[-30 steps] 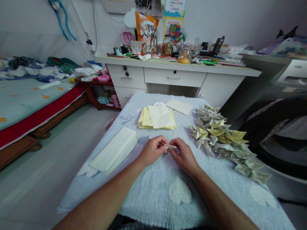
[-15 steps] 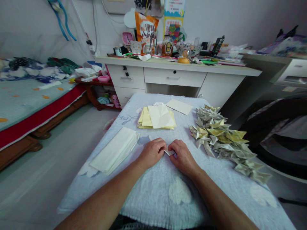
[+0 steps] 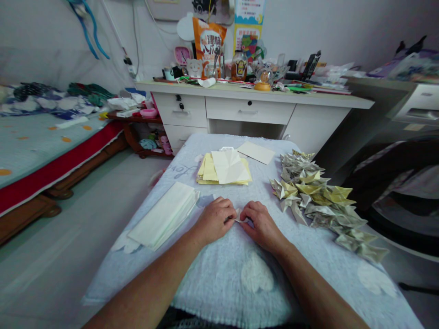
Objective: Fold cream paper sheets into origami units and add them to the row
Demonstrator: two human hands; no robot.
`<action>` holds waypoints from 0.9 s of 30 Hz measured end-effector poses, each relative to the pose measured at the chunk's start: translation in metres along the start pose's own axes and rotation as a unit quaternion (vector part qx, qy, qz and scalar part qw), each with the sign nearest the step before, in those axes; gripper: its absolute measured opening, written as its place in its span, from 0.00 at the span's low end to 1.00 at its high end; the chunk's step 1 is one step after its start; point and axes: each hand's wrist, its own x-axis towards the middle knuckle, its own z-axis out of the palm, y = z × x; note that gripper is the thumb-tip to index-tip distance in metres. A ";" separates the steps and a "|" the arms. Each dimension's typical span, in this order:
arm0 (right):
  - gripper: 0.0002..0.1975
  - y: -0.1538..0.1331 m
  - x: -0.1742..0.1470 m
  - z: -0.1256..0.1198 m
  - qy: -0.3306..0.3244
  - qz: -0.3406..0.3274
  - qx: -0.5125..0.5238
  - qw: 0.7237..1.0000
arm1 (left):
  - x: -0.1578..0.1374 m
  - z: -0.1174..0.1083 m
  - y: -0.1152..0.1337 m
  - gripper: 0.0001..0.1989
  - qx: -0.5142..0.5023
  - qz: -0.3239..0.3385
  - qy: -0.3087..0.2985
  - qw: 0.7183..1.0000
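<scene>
Between my hands is a small pale piece of folded paper (image 3: 239,216), partly hidden by the fingers. My left hand (image 3: 218,218) pinches its left side, and my right hand (image 3: 258,222) pinches its right side, just above the cloth-covered table (image 3: 219,274). Left of my hands lies a stack of long white folded paper (image 3: 163,214). Farther back sits a pile of yellow paper (image 3: 207,170), topped by a creased white sheet (image 3: 231,167). To the right, several folded paper pieces with pointed tips (image 3: 324,201) lie in a long heap.
A flat pale sheet (image 3: 256,152) lies at the table's far end. Behind it stands a white desk (image 3: 248,109) crowded with a jar, an orange bag and a pink clock. A bed (image 3: 48,137) is at the left, a washing machine (image 3: 394,151) at the right.
The paper between my hands has changed shape, with a part of it now standing up between the fingertips. My fingers have shifted slightly; the piles have not moved.
</scene>
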 end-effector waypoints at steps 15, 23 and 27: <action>0.02 0.006 0.001 -0.002 0.010 0.025 0.033 0.999 | 0.004 0.002 -0.003 0.04 -0.045 -0.053 0.009 0.998; 0.02 0.006 0.002 -0.001 0.018 0.056 0.006 0.998 | 0.006 0.003 -0.004 0.05 -0.052 -0.081 0.010 0.995; 0.04 0.003 0.002 -0.002 0.011 0.082 0.000 0.997 | 0.006 0.004 -0.005 0.05 -0.039 -0.085 0.010 0.996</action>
